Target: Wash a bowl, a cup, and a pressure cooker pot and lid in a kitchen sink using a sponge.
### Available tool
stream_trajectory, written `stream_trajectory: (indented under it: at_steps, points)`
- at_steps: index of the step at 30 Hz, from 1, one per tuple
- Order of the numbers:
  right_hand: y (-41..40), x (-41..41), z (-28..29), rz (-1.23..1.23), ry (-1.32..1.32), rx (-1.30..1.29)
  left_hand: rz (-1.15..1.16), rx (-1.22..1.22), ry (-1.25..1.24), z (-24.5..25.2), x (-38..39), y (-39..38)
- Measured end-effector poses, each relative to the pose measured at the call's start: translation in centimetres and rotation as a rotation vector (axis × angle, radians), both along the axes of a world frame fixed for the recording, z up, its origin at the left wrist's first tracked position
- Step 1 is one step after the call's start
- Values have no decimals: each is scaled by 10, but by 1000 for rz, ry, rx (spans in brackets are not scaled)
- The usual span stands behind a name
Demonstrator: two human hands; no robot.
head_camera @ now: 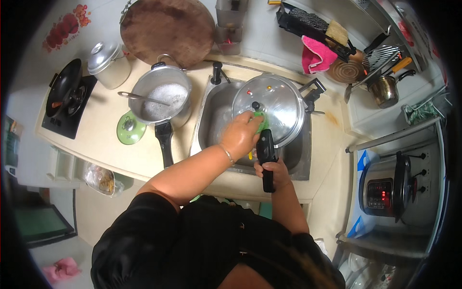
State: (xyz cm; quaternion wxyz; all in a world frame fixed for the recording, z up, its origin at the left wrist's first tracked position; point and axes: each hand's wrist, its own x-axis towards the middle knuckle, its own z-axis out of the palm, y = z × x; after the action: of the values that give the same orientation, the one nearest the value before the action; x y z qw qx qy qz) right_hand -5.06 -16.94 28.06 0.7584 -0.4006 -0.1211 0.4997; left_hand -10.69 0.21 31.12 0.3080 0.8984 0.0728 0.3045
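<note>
A round metal pressure cooker lid [281,108] is over the sink, its domed outer face up. It carries a black valve knob [256,105] and small red and yellow fittings. My right hand [276,173] grips the long black handle [266,148] at the near side of the lid. Pressed to the lid beside the knob, my left hand [238,135] holds a green scrubber [260,121], partly hidden by the fingers. Left of the sink stands a metal pressure cooker pot [135,108] with foamy liquid [168,95] inside and a metal utensil [139,96] resting across it.
The steel sink [213,126] has a black faucet [216,72] behind it. A green glass lid [131,132] lies by the pot. Further left are a lidded metal pot [108,65] and a black wok [66,86]. A round wooden cutting board [166,30] leans on the wall. An electric cooker [379,191] occupies the right shelf.
</note>
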Motion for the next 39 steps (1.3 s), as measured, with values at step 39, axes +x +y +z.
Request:
stream_trajectory:
  at_steps: [39]
  points:
    - [16, -38, -12, -18, -422, -307, 227, -1569, 26, -8, -71, 86]
